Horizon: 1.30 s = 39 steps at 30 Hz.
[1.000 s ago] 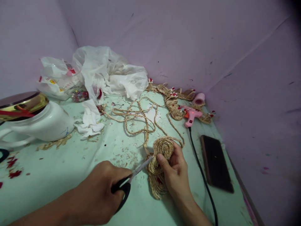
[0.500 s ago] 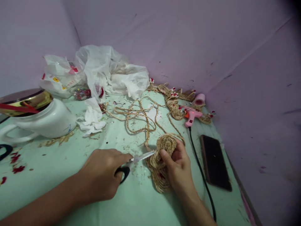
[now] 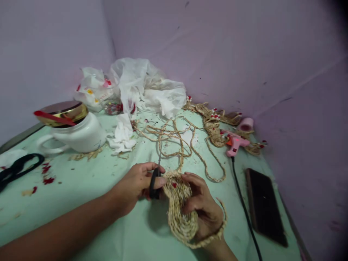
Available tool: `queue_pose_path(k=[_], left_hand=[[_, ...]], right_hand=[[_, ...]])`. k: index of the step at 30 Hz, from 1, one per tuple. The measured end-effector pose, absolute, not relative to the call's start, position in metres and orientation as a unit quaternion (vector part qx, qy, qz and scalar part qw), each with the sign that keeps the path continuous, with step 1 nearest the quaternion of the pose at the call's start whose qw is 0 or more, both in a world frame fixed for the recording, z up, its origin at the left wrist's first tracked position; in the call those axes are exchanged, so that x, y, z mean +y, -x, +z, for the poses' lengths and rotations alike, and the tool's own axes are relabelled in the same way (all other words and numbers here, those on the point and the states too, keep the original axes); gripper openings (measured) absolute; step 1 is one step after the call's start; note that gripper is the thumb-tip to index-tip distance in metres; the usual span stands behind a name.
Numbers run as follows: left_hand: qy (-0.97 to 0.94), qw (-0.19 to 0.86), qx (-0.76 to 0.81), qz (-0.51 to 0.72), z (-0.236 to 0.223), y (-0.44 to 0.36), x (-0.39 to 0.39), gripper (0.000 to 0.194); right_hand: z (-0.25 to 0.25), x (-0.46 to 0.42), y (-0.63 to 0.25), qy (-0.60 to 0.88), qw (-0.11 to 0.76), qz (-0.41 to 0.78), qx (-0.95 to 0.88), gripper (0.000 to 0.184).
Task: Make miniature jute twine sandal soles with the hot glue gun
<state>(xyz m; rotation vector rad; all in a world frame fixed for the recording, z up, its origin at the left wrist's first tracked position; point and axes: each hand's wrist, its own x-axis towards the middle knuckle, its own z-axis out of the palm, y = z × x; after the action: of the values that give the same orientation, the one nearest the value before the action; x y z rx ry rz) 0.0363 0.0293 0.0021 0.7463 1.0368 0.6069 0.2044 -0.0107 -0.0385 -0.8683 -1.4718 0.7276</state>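
We are looking down at a pale green tabletop [image 3: 130,239] in a corner of lilac walls [image 3: 217,54]. Our left hand [image 3: 136,186] is gripping black-handled scissors [image 3: 154,183], whose thin blades are pointing away from us. Its thumb is reaching the left edge of a coiled straw piece [image 3: 179,204], shaped somewhat like a figure eight, with a small red spot near its top. Our right hand [image 3: 206,206] is holding that piece from the right, fingers curling over it, in front of us near the middle. A loose straw end [image 3: 223,217] is curving from its bottom past our right wrist.

Beyond our hands, a long braided cord [image 3: 181,159] is lying in tangled loops; we cannot tell whether it is joining the piece. To the right, a pink glue gun [image 3: 236,142] is glowing with a red light, its black cable [image 3: 243,195] running toward us beside a dark phone [image 3: 266,204]. To the left, a white mug [image 3: 84,134] is lying tilted near crumpled tissue [image 3: 121,136]. White plastic bags [image 3: 136,83] are slumping against the wall.
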Motion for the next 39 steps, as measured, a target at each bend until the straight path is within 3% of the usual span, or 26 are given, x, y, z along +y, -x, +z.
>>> queue_pose_path(k=[7,11,14,17,19,22,24,26,29,31,33,36,39], left_hand=[[-0.302,0.736,0.512,0.324,0.002,-0.036,0.032,0.041],[-0.323,0.743,0.472,0.348,0.005,-0.034,0.032,0.041],[-0.331,0.755,0.439,0.357,0.006,-0.032,0.034,0.039],[-0.309,0.744,0.435,0.402,0.008,-0.028,0.038,0.039],[-0.291,0.726,0.443,0.439,0.008,-0.025,0.041,0.039],[-0.301,0.709,0.457,0.445,0.008,-0.022,0.043,0.037],[-0.333,0.712,0.453,0.421,0.008,-0.022,0.042,0.037],[-0.366,0.722,0.442,0.388,0.008,-0.027,0.040,0.037],[-0.400,0.739,0.426,0.335,0.010,-0.038,0.037,0.038],[-0.429,0.728,0.428,0.322,0.012,-0.043,0.037,0.037],[-0.467,0.681,0.447,0.345,0.014,-0.044,0.038,0.035],[-0.479,0.640,0.475,0.368,0.016,-0.039,0.036,0.030],[-0.462,0.730,0.442,0.243,0.014,-0.037,0.027,0.030]], right_hand=[[-0.049,-0.011,-0.208,0.434,0.577,0.306,-0.620,0.019],[-0.041,-0.011,-0.212,0.492,0.541,0.497,-0.467,0.015],[-0.029,-0.013,-0.221,0.483,0.412,0.700,-0.326,0.018],[-0.018,-0.011,-0.241,0.497,0.280,0.756,-0.321,0.026],[-0.011,-0.007,-0.255,0.574,0.356,0.666,-0.318,0.028],[-0.003,-0.002,-0.265,0.646,0.610,0.365,-0.279,0.029],[0.000,-0.002,-0.260,0.628,0.688,0.221,-0.290,0.024],[0.002,-0.005,-0.247,0.608,0.659,0.280,-0.344,0.025],[-0.003,-0.013,-0.222,0.510,0.499,0.575,-0.400,0.046],[-0.008,-0.017,-0.209,0.482,0.415,0.667,-0.387,0.047],[-0.012,-0.017,-0.203,0.504,0.421,0.669,-0.349,0.041],[-0.018,-0.012,-0.208,0.546,0.511,0.608,-0.266,0.038],[-0.024,-0.006,-0.217,0.551,0.581,0.556,-0.224,0.039]])
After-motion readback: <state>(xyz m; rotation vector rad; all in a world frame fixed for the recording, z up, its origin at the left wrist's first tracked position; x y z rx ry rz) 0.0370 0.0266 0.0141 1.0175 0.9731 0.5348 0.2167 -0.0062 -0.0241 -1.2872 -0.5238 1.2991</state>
